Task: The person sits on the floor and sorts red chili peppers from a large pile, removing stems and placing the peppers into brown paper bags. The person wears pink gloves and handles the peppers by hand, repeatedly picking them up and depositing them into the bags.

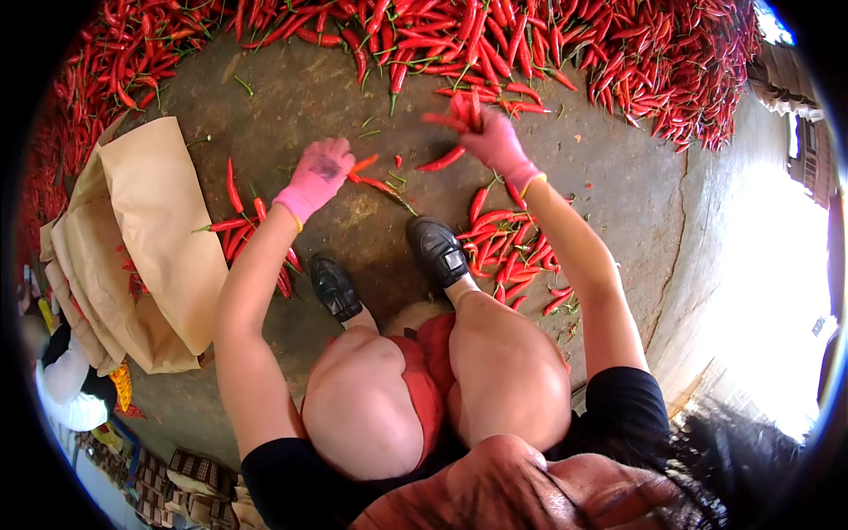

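Note:
My left hand, in a pink glove with a dark smudge, is closed with an orange-red chili pepper poking out at its fingertips. Another red chili with a green stem slants away just below; whether the fingers hold it is unclear. Farther right and a little higher, my pink-gloved right hand grips several red chilies, blurred by motion. One red chili lies just under its fingers. Behind that hand spreads a large heap of red chilies with green stems.
An open brown paper bag stands at left, with some red chilies inside. Small chili piles lie beside my left forearm and right of my black shoe. Another person in white is at far left, near stacked brown goods.

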Action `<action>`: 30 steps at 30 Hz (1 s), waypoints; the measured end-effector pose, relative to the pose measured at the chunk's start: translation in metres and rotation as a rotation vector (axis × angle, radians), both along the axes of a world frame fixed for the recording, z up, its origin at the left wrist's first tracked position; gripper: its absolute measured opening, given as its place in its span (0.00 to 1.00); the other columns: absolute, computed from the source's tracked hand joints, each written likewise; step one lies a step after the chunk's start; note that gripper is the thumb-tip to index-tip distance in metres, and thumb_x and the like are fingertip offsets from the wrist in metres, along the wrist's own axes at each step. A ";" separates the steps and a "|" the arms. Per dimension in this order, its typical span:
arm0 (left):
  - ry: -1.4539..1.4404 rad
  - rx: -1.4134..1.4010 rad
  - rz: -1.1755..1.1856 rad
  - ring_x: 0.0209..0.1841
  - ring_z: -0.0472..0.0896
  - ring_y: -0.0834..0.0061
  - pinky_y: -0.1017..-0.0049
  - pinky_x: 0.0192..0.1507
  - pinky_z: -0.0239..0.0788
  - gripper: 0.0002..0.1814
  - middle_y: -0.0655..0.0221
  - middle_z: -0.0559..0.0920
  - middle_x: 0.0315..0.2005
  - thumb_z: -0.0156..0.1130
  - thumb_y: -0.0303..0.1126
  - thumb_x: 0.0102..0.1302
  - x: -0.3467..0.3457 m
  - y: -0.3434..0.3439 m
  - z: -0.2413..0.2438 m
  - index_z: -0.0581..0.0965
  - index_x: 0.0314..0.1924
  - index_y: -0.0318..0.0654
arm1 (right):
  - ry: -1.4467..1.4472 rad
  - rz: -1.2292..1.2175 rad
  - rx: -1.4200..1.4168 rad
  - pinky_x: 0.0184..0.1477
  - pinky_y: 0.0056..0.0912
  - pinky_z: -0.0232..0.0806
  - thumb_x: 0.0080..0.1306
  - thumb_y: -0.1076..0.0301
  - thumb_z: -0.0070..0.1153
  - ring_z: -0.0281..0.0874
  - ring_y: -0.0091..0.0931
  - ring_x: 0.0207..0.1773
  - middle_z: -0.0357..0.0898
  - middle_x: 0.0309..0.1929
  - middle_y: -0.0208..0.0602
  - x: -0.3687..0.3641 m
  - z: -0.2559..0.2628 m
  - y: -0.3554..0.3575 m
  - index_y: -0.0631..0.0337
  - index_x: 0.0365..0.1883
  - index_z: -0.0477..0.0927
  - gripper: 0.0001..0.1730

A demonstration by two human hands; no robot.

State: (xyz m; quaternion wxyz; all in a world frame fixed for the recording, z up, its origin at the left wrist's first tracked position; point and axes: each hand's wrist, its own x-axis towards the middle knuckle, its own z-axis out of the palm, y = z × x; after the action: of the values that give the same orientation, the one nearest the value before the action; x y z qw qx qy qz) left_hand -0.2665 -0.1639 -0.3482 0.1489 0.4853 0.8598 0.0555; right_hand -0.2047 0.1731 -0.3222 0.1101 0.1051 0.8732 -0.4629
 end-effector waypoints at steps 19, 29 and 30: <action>-0.313 0.228 0.445 0.48 0.80 0.54 0.60 0.50 0.71 0.18 0.60 0.81 0.44 0.70 0.37 0.53 0.063 0.023 0.004 0.78 0.44 0.43 | 0.452 0.679 0.631 0.62 0.42 0.62 0.50 0.63 0.65 0.74 0.35 0.55 0.78 0.50 0.31 0.039 -0.056 -0.002 0.45 0.50 0.78 0.26; -1.079 0.106 0.937 0.32 0.78 0.82 0.80 0.36 0.71 0.28 0.72 0.79 0.32 0.64 0.28 0.60 0.029 -0.052 0.130 0.71 0.61 0.33 | -0.060 -0.074 0.254 0.52 0.49 0.70 0.55 0.67 0.61 0.75 0.49 0.51 0.75 0.48 0.48 0.167 0.024 0.067 0.55 0.53 0.75 0.25; -1.137 0.074 0.932 0.31 0.78 0.82 0.80 0.35 0.71 0.28 0.73 0.79 0.32 0.64 0.28 0.60 0.025 -0.036 0.136 0.70 0.61 0.32 | -0.045 -0.087 0.232 0.53 0.48 0.69 0.54 0.67 0.63 0.75 0.49 0.52 0.76 0.49 0.49 0.188 0.015 0.063 0.58 0.54 0.74 0.27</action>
State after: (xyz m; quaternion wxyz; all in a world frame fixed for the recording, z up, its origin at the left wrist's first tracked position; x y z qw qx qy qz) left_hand -0.2417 -0.1995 -0.2125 0.5163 -0.0296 0.7643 0.3853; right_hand -0.0168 0.2358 -0.3075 0.0966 0.1653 0.9129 -0.3605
